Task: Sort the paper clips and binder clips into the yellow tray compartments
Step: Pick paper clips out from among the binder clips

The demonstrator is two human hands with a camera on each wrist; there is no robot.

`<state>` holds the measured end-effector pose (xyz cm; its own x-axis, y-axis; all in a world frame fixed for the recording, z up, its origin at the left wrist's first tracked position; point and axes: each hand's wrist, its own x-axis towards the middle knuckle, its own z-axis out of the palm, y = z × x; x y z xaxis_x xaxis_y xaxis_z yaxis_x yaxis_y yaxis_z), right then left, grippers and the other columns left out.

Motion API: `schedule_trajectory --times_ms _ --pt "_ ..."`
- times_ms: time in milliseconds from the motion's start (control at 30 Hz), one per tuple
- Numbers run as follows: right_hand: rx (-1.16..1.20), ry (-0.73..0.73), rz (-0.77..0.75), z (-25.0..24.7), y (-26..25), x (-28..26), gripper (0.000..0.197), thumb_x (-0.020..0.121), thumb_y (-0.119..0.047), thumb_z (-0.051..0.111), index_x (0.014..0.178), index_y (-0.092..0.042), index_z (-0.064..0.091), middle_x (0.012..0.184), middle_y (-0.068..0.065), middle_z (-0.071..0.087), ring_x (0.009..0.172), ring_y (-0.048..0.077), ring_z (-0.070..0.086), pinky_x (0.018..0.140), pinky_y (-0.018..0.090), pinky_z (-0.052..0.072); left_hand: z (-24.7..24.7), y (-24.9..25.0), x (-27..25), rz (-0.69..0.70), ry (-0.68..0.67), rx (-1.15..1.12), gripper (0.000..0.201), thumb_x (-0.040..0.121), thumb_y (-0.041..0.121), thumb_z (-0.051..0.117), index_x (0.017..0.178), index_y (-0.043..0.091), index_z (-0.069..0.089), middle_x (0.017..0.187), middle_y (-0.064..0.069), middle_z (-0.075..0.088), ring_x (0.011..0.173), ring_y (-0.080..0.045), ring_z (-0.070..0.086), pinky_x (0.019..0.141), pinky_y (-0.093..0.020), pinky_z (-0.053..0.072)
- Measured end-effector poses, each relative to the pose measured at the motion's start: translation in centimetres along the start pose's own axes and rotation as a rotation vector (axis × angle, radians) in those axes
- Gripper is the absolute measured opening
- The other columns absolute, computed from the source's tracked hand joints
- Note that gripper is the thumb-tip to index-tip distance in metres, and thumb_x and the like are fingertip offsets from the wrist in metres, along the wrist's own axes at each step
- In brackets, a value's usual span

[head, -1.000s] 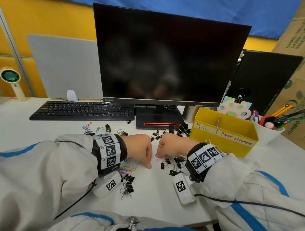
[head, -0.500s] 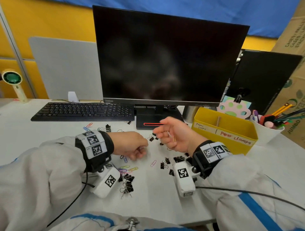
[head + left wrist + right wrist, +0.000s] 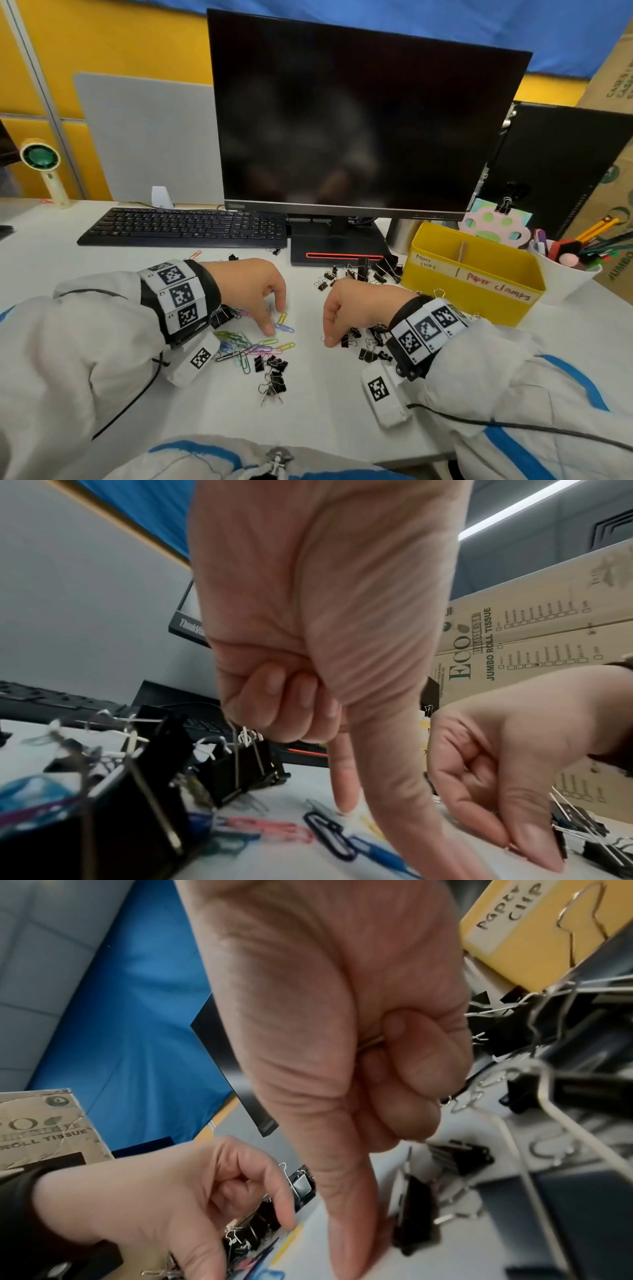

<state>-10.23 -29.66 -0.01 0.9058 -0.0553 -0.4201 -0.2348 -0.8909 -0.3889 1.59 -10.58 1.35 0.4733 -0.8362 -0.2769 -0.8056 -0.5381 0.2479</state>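
Note:
Coloured paper clips (image 3: 253, 346) lie scattered in front of me, with black binder clips (image 3: 274, 370) among them and more by the monitor foot (image 3: 376, 270). My left hand (image 3: 274, 317) reaches thumb and forefinger down to the desk on either side of a yellow paper clip (image 3: 281, 318). Its other fingers (image 3: 274, 696) are curled, and what they hold is hidden. My right hand (image 3: 334, 329) is palm down with its thumb on the desk by a pink clip (image 3: 322, 338). Its curled fingers grip a yellowish paper clip (image 3: 371, 1041). The yellow tray (image 3: 472, 301) stands to the right, labelled for two compartments.
A monitor (image 3: 359, 130) on its foot and a black keyboard (image 3: 185, 228) stand behind the clips. A white cup of pens (image 3: 565, 274) sits right of the tray, with cardboard boxes beyond. A small hand fan (image 3: 41, 161) stands at the far left.
My right hand, raised palm up half a second ago with a clip in it, has turned over and come down to the desk. My left hand has stretched thumb and forefinger to the clips.

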Motion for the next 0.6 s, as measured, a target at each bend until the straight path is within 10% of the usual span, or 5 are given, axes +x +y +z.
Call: schedule_trajectory --times_ms 133,233,400,600 --pt "0.037 0.018 -0.011 -0.2 -0.1 -0.2 0.016 0.077 -0.033 0.081 0.081 -0.018 0.077 0.08 0.002 0.074 0.07 0.016 0.064 0.069 0.033 0.058 0.2 -0.6 -0.1 0.001 -0.008 0.11 0.056 0.055 0.048 0.092 0.103 0.034 0.067 0.082 0.011 0.05 0.069 -0.006 0.048 0.057 -0.025 0.036" --pt "0.332 0.036 -0.03 -0.5 -0.3 -0.3 0.015 0.082 -0.026 0.078 0.082 -0.011 0.074 0.062 0.005 0.051 0.051 0.016 0.038 0.045 0.025 0.032 0.3 -0.8 -0.3 0.005 0.033 0.131 0.045 0.062 0.042 0.09 0.1 0.029 0.069 0.079 0.013 0.048 0.067 -0.002 0.045 0.056 -0.022 0.033" --pt "1.007 -0.034 -0.031 -1.4 -0.8 0.0 0.032 0.092 -0.016 0.066 0.069 -0.022 0.045 0.063 -0.003 0.029 0.054 0.011 0.02 0.041 0.019 0.016 0.8 -1.3 0.0 -0.034 -0.021 0.053 0.026 0.072 0.036 0.086 0.089 0.021 0.072 0.074 0.014 0.056 0.067 -0.003 0.051 0.06 -0.021 0.039" --pt "1.089 0.103 0.114 -0.6 -1.5 0.3 0.017 0.091 -0.02 0.07 0.081 -0.015 0.057 0.062 -0.001 0.048 0.048 0.008 0.026 0.04 0.017 0.02 0.8 -1.8 -0.7 -0.045 0.033 -0.153 0.031 0.092 0.05 0.061 0.084 0.021 0.059 0.073 0.01 0.054 0.064 -0.009 0.047 0.061 -0.021 0.04"
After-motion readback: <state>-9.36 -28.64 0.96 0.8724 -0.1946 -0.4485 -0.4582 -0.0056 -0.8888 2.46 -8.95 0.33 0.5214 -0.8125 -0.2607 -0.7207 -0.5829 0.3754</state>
